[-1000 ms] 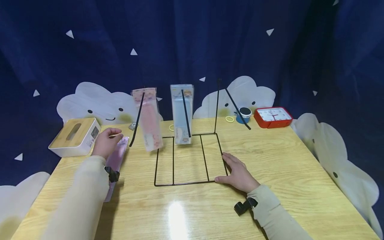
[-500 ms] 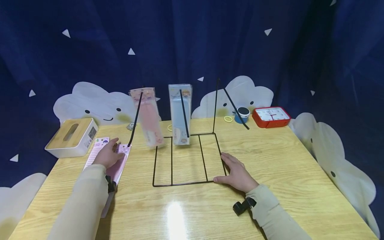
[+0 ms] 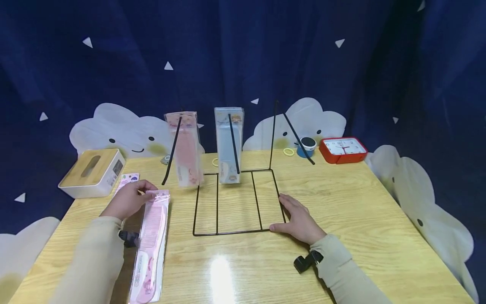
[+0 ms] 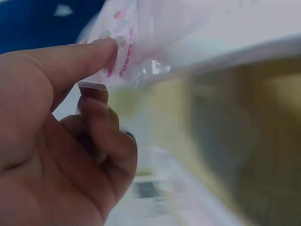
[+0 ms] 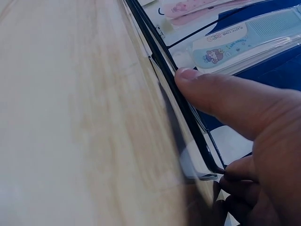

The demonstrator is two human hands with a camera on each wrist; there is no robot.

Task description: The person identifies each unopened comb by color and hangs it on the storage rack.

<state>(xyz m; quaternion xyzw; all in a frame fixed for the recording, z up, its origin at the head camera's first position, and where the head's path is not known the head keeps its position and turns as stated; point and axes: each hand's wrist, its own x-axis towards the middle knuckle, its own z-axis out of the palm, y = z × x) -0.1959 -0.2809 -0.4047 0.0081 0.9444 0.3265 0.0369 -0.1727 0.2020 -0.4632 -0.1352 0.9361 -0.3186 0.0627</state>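
My left hand (image 3: 128, 199) pinches the top edge of a clear-packaged pink comb (image 3: 151, 236), thumb on its printed header (image 4: 123, 49) in the left wrist view. The package slants down toward the table's front. Partly hidden behind that hand lies another pink package (image 3: 128, 179). My right hand (image 3: 301, 221) holds the front right corner of a black wire rack (image 3: 239, 232), thumb on the front bar and fingers at the corner in the right wrist view. On the rack's hooks hang a packaged pink comb (image 3: 187, 147) and a packaged blue comb (image 3: 225, 158); its right hook (image 3: 299, 138) carries nothing.
A tissue box (image 3: 93, 173) with a wooden lid stands at the table's left. Behind the rack sit a yellow ring (image 3: 288, 148), a small blue-and-white round object (image 3: 306, 147) and a red clock (image 3: 343, 157). A dark blue curtain (image 3: 243, 55) hangs behind.
My left hand has picked up a pink comb package from the pile by the tissue box and drawn it rightward and nearer. The hanging pink comb has swung slightly. My right hand stays at the rack.
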